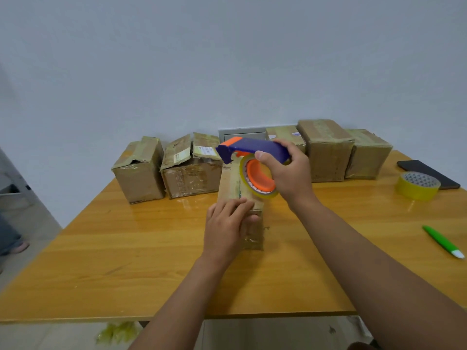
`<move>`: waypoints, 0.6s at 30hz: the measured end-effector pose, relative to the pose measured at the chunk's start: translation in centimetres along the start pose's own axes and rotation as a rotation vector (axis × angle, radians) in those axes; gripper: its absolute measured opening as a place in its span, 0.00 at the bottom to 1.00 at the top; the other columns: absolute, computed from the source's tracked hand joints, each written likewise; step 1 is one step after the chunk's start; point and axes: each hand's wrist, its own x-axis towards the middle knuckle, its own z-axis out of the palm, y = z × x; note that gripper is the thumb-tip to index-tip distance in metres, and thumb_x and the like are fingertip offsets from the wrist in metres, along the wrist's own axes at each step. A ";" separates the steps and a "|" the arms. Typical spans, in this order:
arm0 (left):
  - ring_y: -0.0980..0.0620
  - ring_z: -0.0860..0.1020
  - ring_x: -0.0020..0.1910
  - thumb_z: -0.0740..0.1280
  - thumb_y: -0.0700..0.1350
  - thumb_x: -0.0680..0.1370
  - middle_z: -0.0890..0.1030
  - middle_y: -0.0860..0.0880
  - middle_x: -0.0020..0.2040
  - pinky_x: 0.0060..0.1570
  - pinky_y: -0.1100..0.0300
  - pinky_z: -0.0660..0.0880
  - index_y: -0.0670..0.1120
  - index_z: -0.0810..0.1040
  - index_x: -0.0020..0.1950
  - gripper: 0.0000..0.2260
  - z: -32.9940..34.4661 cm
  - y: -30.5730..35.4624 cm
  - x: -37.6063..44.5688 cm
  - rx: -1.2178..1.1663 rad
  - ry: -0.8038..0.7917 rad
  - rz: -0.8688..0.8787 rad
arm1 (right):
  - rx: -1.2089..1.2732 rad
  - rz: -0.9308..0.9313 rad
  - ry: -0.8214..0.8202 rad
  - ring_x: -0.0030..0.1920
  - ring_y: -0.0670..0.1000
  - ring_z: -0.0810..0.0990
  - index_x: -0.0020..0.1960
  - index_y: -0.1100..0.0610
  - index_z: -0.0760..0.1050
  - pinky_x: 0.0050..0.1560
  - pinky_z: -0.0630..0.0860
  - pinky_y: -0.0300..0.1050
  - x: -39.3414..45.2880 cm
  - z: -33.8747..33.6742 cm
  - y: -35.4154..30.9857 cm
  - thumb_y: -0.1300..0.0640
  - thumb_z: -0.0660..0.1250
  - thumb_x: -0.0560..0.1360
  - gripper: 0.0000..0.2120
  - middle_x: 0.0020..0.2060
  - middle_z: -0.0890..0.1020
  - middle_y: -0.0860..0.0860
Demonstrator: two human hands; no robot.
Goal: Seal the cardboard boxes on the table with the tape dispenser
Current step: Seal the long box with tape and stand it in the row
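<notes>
Centre frame: my left hand (228, 224) presses flat, fingers straight, on the near end of the small box (242, 198). My right hand (285, 173) grips the tape dispenser (250, 157) by its handle — roll just over the box's far end. Risk: box slides under the pull and the tape wrinkles — left hand only presses, no grasp.

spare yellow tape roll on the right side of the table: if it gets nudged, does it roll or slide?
The yellow tape roll lies flat on its side, so a nudge would probably slide it over the glossy wooden table rather than roll it. Tipped onto its edge, it would likely roll. It looks rigid and probably light, since its core is hollow. A dark phone lies right behind it and might get bumped.
</notes>
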 end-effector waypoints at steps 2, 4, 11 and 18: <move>0.51 0.76 0.56 0.64 0.56 0.79 0.81 0.52 0.56 0.56 0.54 0.66 0.49 0.81 0.57 0.15 0.1 0.0 0.1 -0.006 0.011 0.004 | -0.030 -0.010 -0.003 0.54 0.44 0.77 0.65 0.53 0.74 0.50 0.77 0.33 -0.2 0.6 0.1 0.47 0.75 0.72 0.25 0.54 0.77 0.44; 0.52 0.76 0.56 0.65 0.57 0.78 0.81 0.53 0.56 0.57 0.54 0.67 0.49 0.81 0.58 0.15 -0.1 0.3 0.0 -0.019 -0.002 -0.015 | -0.055 -0.016 0.000 0.55 0.45 0.76 0.66 0.54 0.73 0.46 0.73 0.26 -0.4 0.9 0.3 0.48 0.75 0.72 0.25 0.55 0.77 0.45; 0.50 0.74 0.56 0.62 0.62 0.78 0.79 0.50 0.55 0.61 0.53 0.63 0.49 0.78 0.57 0.19 0.9 1.1 -0.2 0.091 -0.028 -0.097 | -0.122 -0.046 -0.014 0.49 0.34 0.72 0.68 0.54 0.71 0.41 0.69 0.21 -1.1 0.9 0.8 0.48 0.73 0.74 0.26 0.54 0.73 0.44; 0.50 0.68 0.67 0.57 0.58 0.81 0.71 0.48 0.67 0.69 0.53 0.62 0.46 0.69 0.68 0.22 -0.2 1.1 -0.8 -0.183 -0.028 -0.107 | -0.118 -0.038 -0.039 0.50 0.38 0.74 0.67 0.55 0.72 0.43 0.71 0.24 -0.6 0.6 0.9 0.49 0.73 0.74 0.24 0.52 0.75 0.44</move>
